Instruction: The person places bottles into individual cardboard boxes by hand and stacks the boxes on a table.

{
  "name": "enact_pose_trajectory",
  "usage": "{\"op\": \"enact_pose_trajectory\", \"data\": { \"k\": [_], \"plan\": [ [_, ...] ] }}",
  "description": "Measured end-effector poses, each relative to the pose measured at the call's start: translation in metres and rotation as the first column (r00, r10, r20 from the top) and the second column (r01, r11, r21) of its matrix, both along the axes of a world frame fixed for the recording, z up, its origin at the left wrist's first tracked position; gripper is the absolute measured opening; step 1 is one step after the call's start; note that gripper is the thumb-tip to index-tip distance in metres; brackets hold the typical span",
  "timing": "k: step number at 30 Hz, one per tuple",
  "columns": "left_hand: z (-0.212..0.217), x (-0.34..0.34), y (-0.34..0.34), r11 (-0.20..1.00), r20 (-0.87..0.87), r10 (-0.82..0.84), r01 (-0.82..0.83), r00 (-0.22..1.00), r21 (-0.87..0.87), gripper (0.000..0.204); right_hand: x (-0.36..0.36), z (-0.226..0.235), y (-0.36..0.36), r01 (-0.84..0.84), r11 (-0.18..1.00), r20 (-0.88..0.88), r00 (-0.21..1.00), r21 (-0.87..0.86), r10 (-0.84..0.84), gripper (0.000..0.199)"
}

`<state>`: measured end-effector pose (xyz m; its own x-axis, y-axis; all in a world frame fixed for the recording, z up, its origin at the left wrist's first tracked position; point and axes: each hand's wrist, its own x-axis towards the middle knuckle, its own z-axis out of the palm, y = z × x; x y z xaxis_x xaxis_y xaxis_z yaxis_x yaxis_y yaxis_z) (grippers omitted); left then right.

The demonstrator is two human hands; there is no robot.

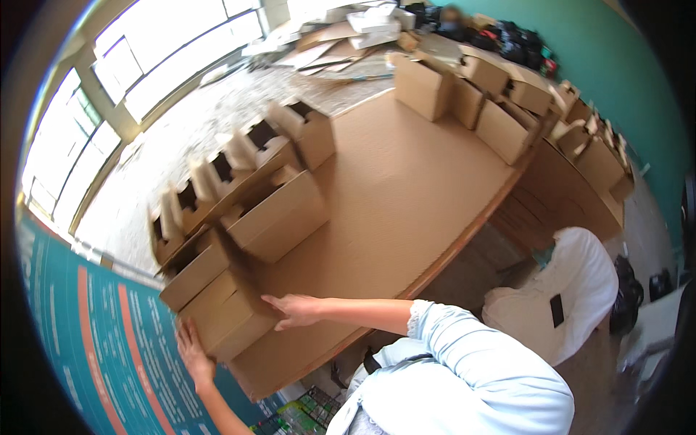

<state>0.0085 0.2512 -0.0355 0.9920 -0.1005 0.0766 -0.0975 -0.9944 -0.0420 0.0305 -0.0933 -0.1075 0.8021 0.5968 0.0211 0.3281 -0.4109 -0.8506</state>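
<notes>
A closed brown cardboard box (228,317) stands at the near left end of the cardboard-covered table (395,181). My left hand (194,355) lies with stretched fingers along the box's left side. On the opposite side, my right hand (296,310) has its fingers apart, the fingertips at the box's right face. Just behind it is an open-topped box (197,279), its flaps up. Another open box (279,217) sits further right, beside a row of open boxes (254,156) along the far left edge.
More open boxes (504,130) stand at the table's far right end, with others (602,163) on a second surface beyond. A stool draped in white cloth (580,290) is at my right. A teal printed banner (94,341) borders the left. Flattened cardboard (337,36) is piled behind.
</notes>
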Motion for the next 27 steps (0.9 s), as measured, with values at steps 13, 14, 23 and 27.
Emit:
{"op": "enact_pose_trajectory", "data": {
  "k": [13, 14, 23, 27],
  "plan": [
    [-0.076, -0.012, -0.073, 0.862, 0.224, 0.493, -0.507, 0.841, 0.002, 0.105, -0.004, 0.079, -0.619, 0.987, 0.161, 0.804, 0.104, -0.011, -0.585, 0.045],
    [-0.081, -0.013, -0.081, 0.868, 0.226, 0.49, -0.496, 0.842, -0.03, 0.105, -0.008, 0.086, -0.656, 0.996, 0.012, 0.84, 0.08, -0.087, -0.536, 0.057],
    [-0.058, -0.036, -0.161, 0.914, 0.189, 0.392, -0.36, 0.9, -0.185, 0.102, -0.018, 0.074, -0.761, 0.758, 0.043, 0.495, 0.466, -0.651, -0.733, 0.034],
    [-0.049, -0.066, -0.168, 0.877, 0.108, 0.441, -0.403, 0.891, -0.262, 0.088, -0.014, 0.066, -0.704, 0.659, 0.201, 0.442, 0.668, -0.725, -0.598, 0.029]
  ]
}}
